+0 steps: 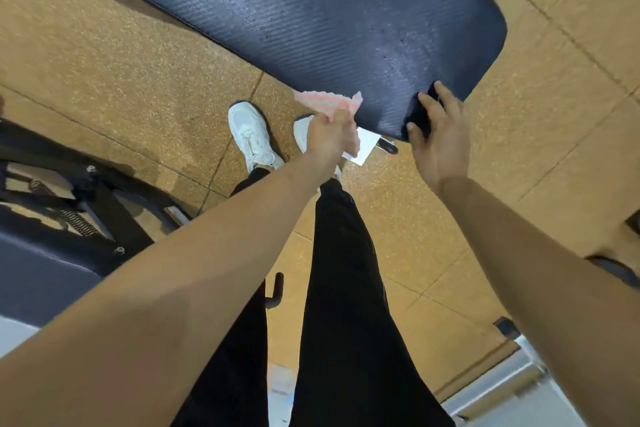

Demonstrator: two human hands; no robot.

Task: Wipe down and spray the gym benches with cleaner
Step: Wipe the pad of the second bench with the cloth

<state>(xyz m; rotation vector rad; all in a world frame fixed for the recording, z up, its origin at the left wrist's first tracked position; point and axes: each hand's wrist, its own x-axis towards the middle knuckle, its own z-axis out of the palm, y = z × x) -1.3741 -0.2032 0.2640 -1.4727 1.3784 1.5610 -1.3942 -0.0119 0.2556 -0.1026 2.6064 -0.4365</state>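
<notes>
A dark navy bench pad [311,10] runs across the top of the view, its surface speckled with wet streaks. My left hand [329,139] grips a pink and white cloth [332,102] at the pad's near edge. My right hand [440,135] is at the pad's near right corner. Its fingers are curled round a black object [419,116] that sits against the pad. What that object is cannot be made out. A white piece with a black tip [367,147] shows just below the pad between my hands.
A tan speckled tiled floor [121,55] lies all around. My legs in black trousers and a white shoe [251,135] stand below the pad. A black machine frame with springs [69,204] is on the left. Grey equipment [519,388] is at the bottom right.
</notes>
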